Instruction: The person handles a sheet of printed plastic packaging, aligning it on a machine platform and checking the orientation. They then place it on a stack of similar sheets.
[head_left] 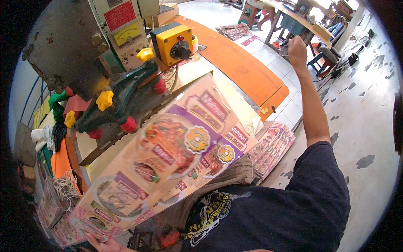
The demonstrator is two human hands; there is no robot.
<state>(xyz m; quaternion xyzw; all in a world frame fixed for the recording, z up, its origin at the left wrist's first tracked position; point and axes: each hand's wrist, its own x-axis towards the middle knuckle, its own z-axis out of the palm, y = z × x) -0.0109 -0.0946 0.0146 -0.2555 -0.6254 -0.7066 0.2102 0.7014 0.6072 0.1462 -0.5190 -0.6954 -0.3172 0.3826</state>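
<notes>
Glossy, see-through plastic packaging sheet [168,155], printed with purple, orange and cream food labels, stretches across the middle of the view, from 7 o'clock up toward 1 o'clock, blurred along its length. Its lower end sits in the left hand [105,243] at the 7 o'clock edge, where the fingers curl around the sheet's corner and grip it. The right hand [297,47] is raised well away at 1 o'clock at the end of a stretched arm, seemingly clenched; whether it holds anything cannot be told. Above the sheet, at 10 to 11 o'clock, stands a grey and green metal press machine [121,92] with yellow and red knobs, and a yellow control box with a black dial [173,42] at 12 o'clock. A stack of similar printed sheets [273,147] lies at 3 o'clock, just beside the sheet's upper edge.
</notes>
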